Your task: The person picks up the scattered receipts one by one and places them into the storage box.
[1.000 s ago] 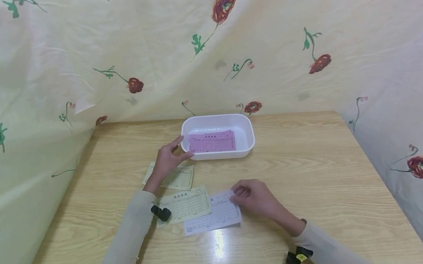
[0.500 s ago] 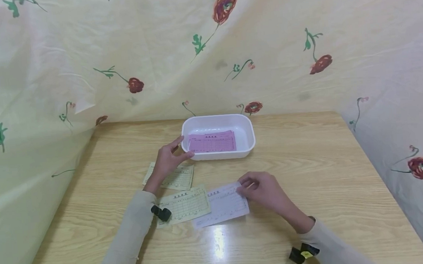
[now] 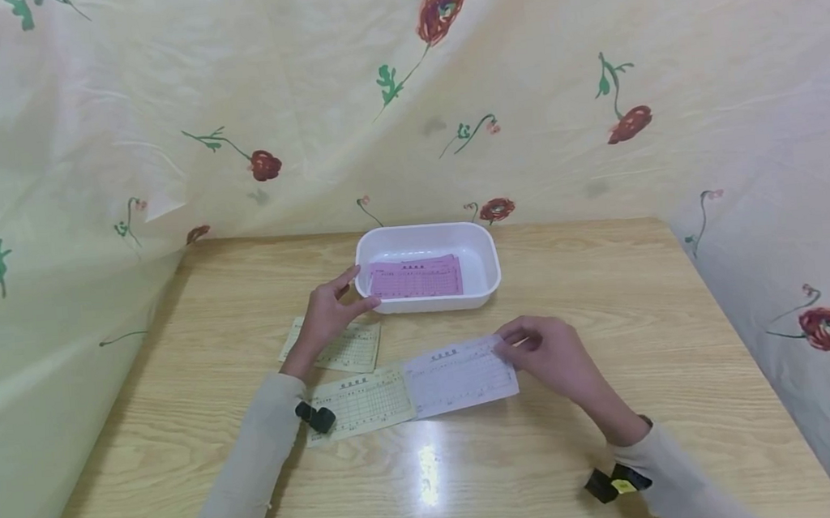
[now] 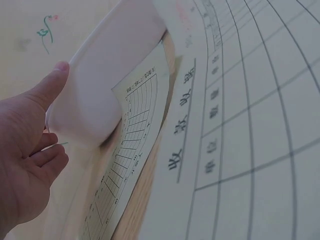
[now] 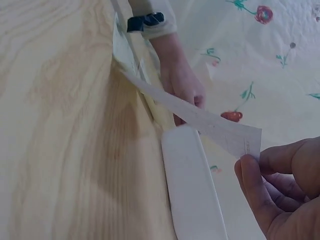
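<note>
My right hand (image 3: 550,354) pinches the right edge of a white receipt slip (image 3: 461,373) between thumb and fingers. In the right wrist view that slip (image 5: 200,117) is raised off the table and bends down toward its far end. Its left edge meets a pale yellow receipt slip (image 3: 360,401) lying under my left forearm. My left hand (image 3: 327,315) holds the left end of a white plastic tray (image 3: 486,282), thumb at the front rim and fingers at the left side. Pink receipt slips (image 3: 417,279) lie inside the tray.
Another yellow slip (image 3: 352,349) lies partly under my left wrist, in front of the tray. All this stands on a wooden table (image 3: 608,292). A flowered cloth (image 3: 300,97) hangs behind and along both sides.
My right hand has drawn the white slip to the right and away from me, out from beneath the yellow slip, lifting its held edge. The left hand and tray have stayed put.
</note>
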The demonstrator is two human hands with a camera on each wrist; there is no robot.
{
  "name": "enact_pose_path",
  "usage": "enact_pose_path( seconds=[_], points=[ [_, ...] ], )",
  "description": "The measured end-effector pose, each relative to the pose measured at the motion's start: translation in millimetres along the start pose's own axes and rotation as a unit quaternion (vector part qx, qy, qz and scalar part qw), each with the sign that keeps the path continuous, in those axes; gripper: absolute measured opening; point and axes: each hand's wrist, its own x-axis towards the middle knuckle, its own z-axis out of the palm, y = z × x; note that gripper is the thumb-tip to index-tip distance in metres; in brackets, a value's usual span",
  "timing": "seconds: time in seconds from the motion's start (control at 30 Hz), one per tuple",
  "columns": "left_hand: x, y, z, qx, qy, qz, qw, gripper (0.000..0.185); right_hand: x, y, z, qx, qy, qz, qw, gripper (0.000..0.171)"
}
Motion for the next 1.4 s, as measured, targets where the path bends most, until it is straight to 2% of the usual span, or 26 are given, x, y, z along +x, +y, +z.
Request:
enact_pose_path(
  seconds=[0.3, 0.57, 0.83, 1.4],
  points=[
    [-0.6, 1.8, -0.1, -0.001, -0.001, 0.000, 1.0000, 0.083, 4, 4, -17, -0.038, 0.038, -0.004, 0.999, 0.016],
    [-0.9, 0.8, -0.6, 0.002, 0.001, 0.000, 1.0000, 0.082, 7, 5, -21, -0.001, 0.047, -0.013, 0.999, 0.017],
    [0.4, -1.9, 0.8, 0.002, 0.004, 0.007, 1.0000, 0.084, 15, 1, -20, 0.039, 0.073, -0.038, 0.996, 0.019],
    [0.0, 1.9, 1.7, 0.007, 0.004, -0.006, 0.9999, 0.081, 52, -5, -31, 0.081, 0.110, 0.012, 0.991, 0.027]
  ],
)
